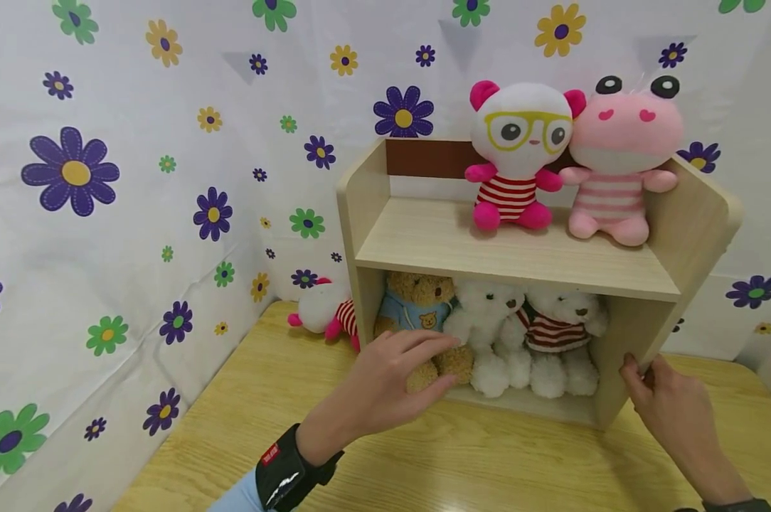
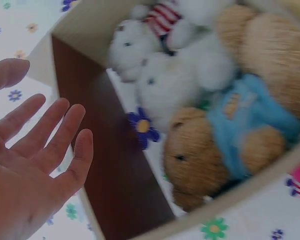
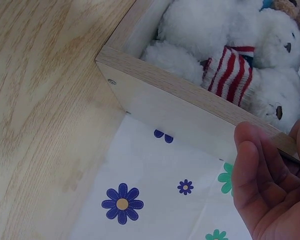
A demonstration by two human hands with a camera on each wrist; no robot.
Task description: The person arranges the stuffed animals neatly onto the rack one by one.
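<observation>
A light wooden two-tier shelf (image 1: 513,267) stands on the table. At its right side panel, my right hand (image 1: 676,412) grips the front edge, with the thumb inside and the fingers (image 3: 247,165) on the outer face. My left hand (image 1: 392,380) hovers in front of the lower tier, fingers spread and holding nothing. Behind it sits a brown teddy bear (image 1: 417,306) in a blue hoodie, partly hidden by the hand. Beside that bear are a white teddy bear (image 1: 488,334) and another white bear in a red-striped sweater (image 1: 558,333).
A panda plush (image 1: 516,156) with yellow glasses and a pink plush (image 1: 622,163) sit on the upper tier. Another pink-and-white plush (image 1: 318,309) lies on the wooden table (image 1: 245,427), left of the shelf. Flower-patterned sheeting (image 1: 129,270) rises behind.
</observation>
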